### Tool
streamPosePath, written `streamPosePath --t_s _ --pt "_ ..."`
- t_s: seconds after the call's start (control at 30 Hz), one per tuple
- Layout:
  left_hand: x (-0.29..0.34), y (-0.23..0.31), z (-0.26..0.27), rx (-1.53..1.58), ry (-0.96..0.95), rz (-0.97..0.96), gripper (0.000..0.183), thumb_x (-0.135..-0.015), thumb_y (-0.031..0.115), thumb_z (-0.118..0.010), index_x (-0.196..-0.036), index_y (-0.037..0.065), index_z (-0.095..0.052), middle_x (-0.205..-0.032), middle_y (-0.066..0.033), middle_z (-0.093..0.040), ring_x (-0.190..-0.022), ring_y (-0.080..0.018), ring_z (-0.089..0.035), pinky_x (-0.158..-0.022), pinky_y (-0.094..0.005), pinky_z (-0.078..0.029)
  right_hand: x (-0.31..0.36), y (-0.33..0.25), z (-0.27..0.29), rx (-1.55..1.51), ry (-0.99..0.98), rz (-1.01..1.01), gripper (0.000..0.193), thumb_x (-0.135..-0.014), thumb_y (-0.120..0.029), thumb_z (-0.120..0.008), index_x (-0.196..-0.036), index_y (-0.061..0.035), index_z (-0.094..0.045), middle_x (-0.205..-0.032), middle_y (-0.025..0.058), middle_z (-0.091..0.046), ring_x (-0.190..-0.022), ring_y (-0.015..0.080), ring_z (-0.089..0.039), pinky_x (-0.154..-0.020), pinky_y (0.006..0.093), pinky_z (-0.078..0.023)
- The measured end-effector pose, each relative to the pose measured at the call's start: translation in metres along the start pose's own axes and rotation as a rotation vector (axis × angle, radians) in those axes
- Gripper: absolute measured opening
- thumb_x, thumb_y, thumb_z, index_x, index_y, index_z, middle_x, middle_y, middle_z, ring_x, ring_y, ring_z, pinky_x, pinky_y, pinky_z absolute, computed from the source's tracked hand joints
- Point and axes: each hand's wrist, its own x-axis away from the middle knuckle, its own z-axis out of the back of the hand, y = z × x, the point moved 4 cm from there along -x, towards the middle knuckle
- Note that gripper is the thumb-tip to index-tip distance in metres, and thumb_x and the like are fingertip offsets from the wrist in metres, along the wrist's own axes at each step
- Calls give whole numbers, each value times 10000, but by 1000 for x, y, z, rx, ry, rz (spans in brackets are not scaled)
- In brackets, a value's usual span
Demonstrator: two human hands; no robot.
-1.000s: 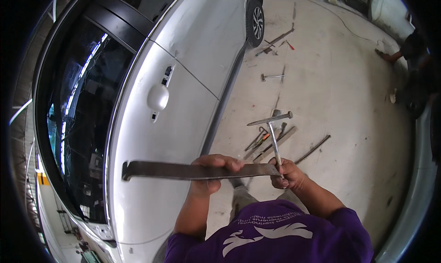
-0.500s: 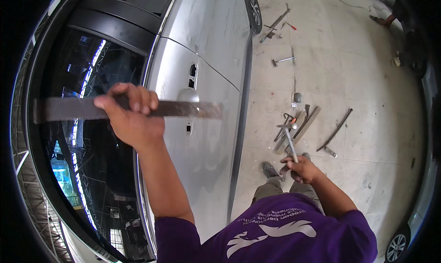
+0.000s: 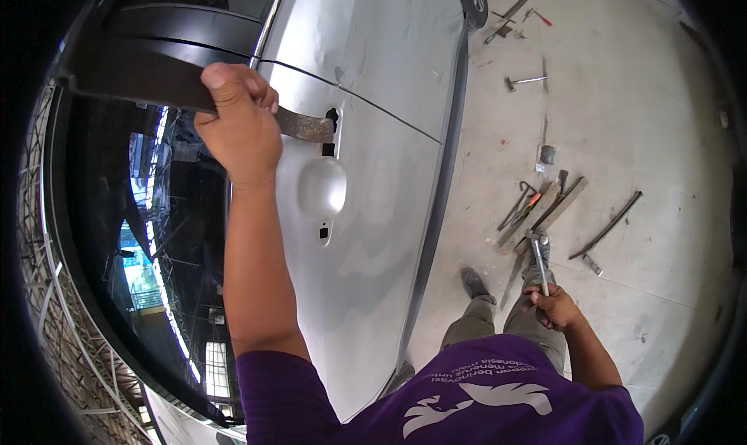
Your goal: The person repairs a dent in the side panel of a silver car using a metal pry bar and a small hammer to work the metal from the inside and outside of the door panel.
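Observation:
My left hand [image 3: 247, 134] is closed around a long, flat, dark metal bar [image 3: 148, 79], raised in front of the window of a silver car door [image 3: 373, 219]. The bar's worn, slightly curved end overlaps the upper opening near the round handle recess [image 3: 322, 188]; whether it touches the panel I cannot tell. Lower down on the right, my right hand [image 3: 555, 308] grips a hammer [image 3: 540, 262] by its metal handle, its head pointing away from me above my shoe. No handle is fitted at the recess, and dark openings show above and below it.
On the pale floor lie wooden pieces and tools [image 3: 545, 208], a dark curved bar [image 3: 607, 226], another hammer [image 3: 527, 81] and a red-handled tool [image 3: 542, 19]. A car wheel [image 3: 473, 0] is at the far end. The dark side window [image 3: 187, 250] reflects the roof.
My left hand has moved the bar farther up along the door, bringing its end to the upper handle opening. My right hand with the hammer has shifted right and slightly nearer; my feet have stepped.

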Motion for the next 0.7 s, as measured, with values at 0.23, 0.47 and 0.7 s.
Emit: streamPosePath --t_s 0.23,0.47,0.7 --pt "2 -23 -29 -121 -129 -26 477 -974 440 -538 -696 57 -482 -606 -8 -439 -511 -107 -393 -481 -257 -325 -13 10 0 -76 -5 21 301 -941 -221 -620 -1131 11 -593 -816 134 -703 -366 95 -449 -331 238 -336" --pt "5 -32 -49 -330 -212 -156 448 -953 403 -609 -706 35 -547 -586 69 -425 -571 -40 -372 -513 -225 -298 -25 23 -6 -115 -71 43 273 -947 -207 -607 -1125 0 -603 -828 138 -711 -369 95 -465 -328 242 -343" --pt "7 -41 -55 -330 -340 -147 438 -976 400 -567 -704 60 -517 -631 30 -454 -550 -55 -389 -485 -228 -281 -29 25 -15 -84 -37 47 283 -943 -221 -617 -1126 -5 -621 -815 133 -714 -371 94 -466 -331 244 -345"
